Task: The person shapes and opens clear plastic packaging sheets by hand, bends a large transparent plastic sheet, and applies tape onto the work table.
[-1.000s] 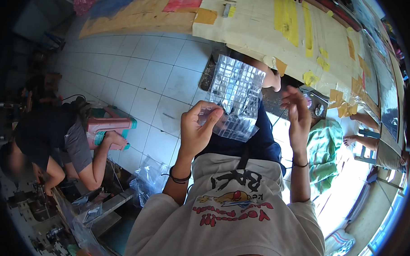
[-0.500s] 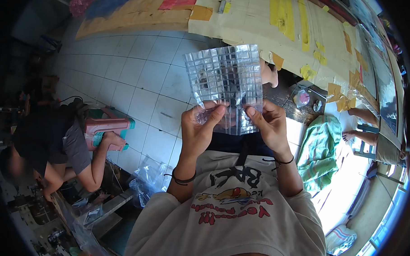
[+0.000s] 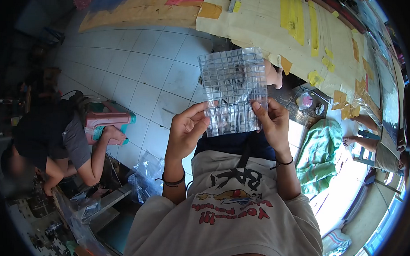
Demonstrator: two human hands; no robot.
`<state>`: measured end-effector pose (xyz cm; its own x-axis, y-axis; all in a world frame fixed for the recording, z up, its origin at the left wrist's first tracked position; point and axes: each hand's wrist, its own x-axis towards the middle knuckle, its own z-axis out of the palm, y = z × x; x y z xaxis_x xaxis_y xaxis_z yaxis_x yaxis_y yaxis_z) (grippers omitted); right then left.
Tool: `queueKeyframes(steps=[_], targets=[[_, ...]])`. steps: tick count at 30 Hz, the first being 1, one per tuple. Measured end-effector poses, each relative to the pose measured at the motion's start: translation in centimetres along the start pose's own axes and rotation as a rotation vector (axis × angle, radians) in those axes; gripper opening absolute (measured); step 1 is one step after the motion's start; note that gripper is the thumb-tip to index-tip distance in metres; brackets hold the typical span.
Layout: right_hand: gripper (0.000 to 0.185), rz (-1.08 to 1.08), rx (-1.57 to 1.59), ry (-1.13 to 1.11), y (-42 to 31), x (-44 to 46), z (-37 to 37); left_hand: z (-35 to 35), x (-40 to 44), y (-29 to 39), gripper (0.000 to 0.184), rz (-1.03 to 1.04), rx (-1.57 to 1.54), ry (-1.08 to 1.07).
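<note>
A clear plastic sheet with a grid pattern (image 3: 232,82) is held up in front of my body, its surface shiny and see-through. My right hand (image 3: 273,121) pinches its lower right edge, thumb on the near face and fingers partly behind. At the lower left edge is my left hand (image 3: 187,128), with its index finger and thumb on the sheet's margin and the palm partly showing. Whether the sheet is one layer or a pouch, I cannot tell.
A long paper-covered table (image 3: 255,24) with yellow and brown tape runs across the far side. Another person (image 3: 56,137) crouches at left beside a pink and green stool (image 3: 107,122). A green woven sack (image 3: 321,151) and clear plastic bags (image 3: 146,179) lie on the tiled floor.
The sheet has been spread flatter, and its centre fold no longer stands out. My left hand has shifted left to the sheet's edge with a looser hold; my right hand still pinches it.
</note>
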<state>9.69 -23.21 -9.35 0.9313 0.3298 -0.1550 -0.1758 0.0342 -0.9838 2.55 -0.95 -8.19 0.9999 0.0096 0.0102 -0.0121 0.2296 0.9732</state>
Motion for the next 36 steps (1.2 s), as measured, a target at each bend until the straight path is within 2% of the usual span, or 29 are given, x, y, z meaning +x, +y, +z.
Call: queueKeyframes(steps=[4,7,10,13,14,17,18,21,22,25,28,30,34,36], targets=[[0.028,-0.006,0.075,-0.070,0.1,0.2,0.4,0.2,-0.1,0.1,0.032,-0.093,-0.005,0.129],[0.030,0.057,0.101,-0.103,0.1,0.0,0.4,0.3,0.0,-0.3,0.035,-0.100,0.011,0.129],[0.029,0.044,0.020,-0.039,0.8,0.1,0.1,0.3,-0.1,-1.1,0.040,-0.078,-0.057,0.103],[0.028,0.060,-0.069,-0.073,0.4,0.1,-0.5,0.8,0.3,-1.2,0.045,-0.012,0.005,0.102],[0.028,0.091,-0.073,-0.088,0.5,0.0,-0.8,0.9,0.7,-1.6,0.041,0.012,0.059,0.162],[0.028,-0.129,-0.038,-0.154,1.3,0.0,-1.1,1.3,1.4,-0.3,0.032,-0.078,-0.041,0.213],[0.028,-0.148,0.001,-0.198,1.0,0.0,-1.3,1.1,1.5,-0.5,0.022,-0.069,-0.067,0.173],[0.027,0.049,0.238,-0.202,-0.9,-0.1,-1.5,0.3,1.8,-0.7,0.017,-0.074,0.033,-0.114],[0.028,0.050,0.176,-0.211,-1.3,-0.2,-1.5,1.0,2.3,-1.1,0.015,0.053,0.048,-0.102],[0.029,0.053,0.076,-0.233,-0.8,0.1,-1.4,2.1,2.5,0.1,0.016,-0.047,0.012,0.041],[0.030,-0.060,0.025,-0.178,0.2,0.1,-1.3,2.8,2.6,-0.2,0.017,-0.007,0.087,0.114],[0.030,-0.036,-0.055,-0.207,-0.6,0.0,-1.4,3.2,2.6,0.4,0.017,-0.020,0.022,0.149],[0.030,0.078,-0.112,-0.310,-2.2,-0.2,-1.3,2.1,2.8,0.6,0.021,0.048,0.176,0.148],[0.034,0.150,-0.100,-0.363,-2.4,-0.1,-1.3,2.6,3.1,0.6,0.023,0.098,0.283,0.228]])
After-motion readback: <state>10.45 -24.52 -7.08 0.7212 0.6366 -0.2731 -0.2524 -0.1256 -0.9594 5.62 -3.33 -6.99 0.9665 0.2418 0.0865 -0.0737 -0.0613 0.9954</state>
